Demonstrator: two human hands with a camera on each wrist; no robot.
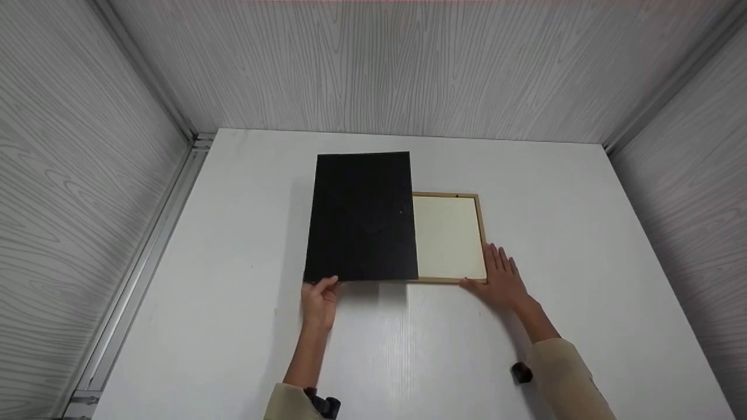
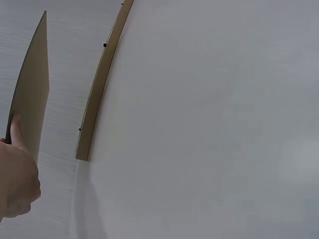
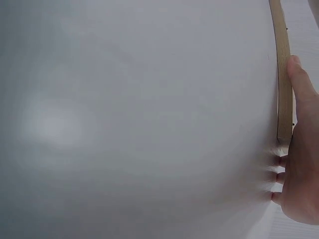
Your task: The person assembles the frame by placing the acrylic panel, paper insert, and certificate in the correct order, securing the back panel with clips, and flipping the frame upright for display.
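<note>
My left hand (image 1: 320, 303) pinches the near-left corner of a black backing board (image 1: 362, 216), thumb on top. The board is raised and covers the left part of a wooden picture frame (image 1: 446, 280) lying on the table. In the left wrist view, the board's pale underside (image 2: 32, 84) stands apart from the frame's edge (image 2: 97, 89). A cream sheet (image 1: 449, 236) shows inside the frame's right part. My right hand (image 1: 505, 284) rests at the frame's near-right corner, straight fingers along the right side and thumb at the near edge, as the right wrist view also shows.
The white table (image 1: 204, 291) carries the frame near its middle. Grey wood-grain panels (image 1: 373, 70) rise at the back and both sides, with a metal rail (image 1: 140, 256) along the left. A small black device (image 1: 521, 373) sits by the right sleeve.
</note>
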